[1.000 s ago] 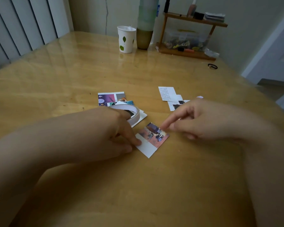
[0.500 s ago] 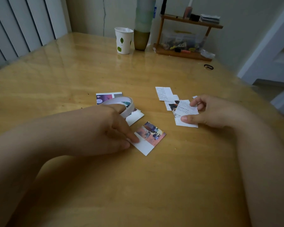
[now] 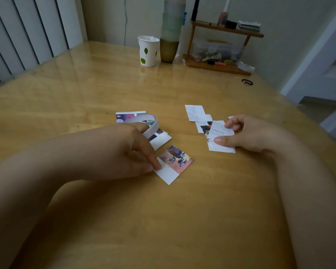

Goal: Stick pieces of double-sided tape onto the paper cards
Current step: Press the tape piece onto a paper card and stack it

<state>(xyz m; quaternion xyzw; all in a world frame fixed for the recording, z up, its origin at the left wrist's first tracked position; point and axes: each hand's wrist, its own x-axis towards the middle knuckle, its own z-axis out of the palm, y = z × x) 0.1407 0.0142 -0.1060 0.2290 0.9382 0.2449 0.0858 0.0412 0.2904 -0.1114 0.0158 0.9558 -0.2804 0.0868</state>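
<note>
Centrally, on the glossy wooden table (image 3: 85, 90), one picture card (image 3: 176, 164) lies flat, printed side up, with a white strip along its near edge. The left hand (image 3: 128, 150) rests beside it, index fingertip and thumb tip touching the card's left corner; the fingers are curled, and the roll of double-sided tape (image 3: 145, 124) hangs looped around one of them, its rim lifted above a small pile of coloured cards (image 3: 130, 115) behind the hand. A further white card (image 3: 161, 139) lies just under the roll, close to the picture card. To the right, the right hand (image 3: 248, 133) pinches a text-printed card (image 3: 220, 131) between thumb and curled fingers, held over another white card (image 3: 221, 149) lying on the table. Just behind, a loose cluster of paper cards (image 3: 195, 113), one showing printed text. At the far edge: a white paper cup (image 3: 148, 51) with green leaf marks, a tall bottle (image 3: 171, 30) beside it, a small wooden shelf (image 3: 219, 45) holding oddments, and a black hair tie (image 3: 247, 82) on the table.
</note>
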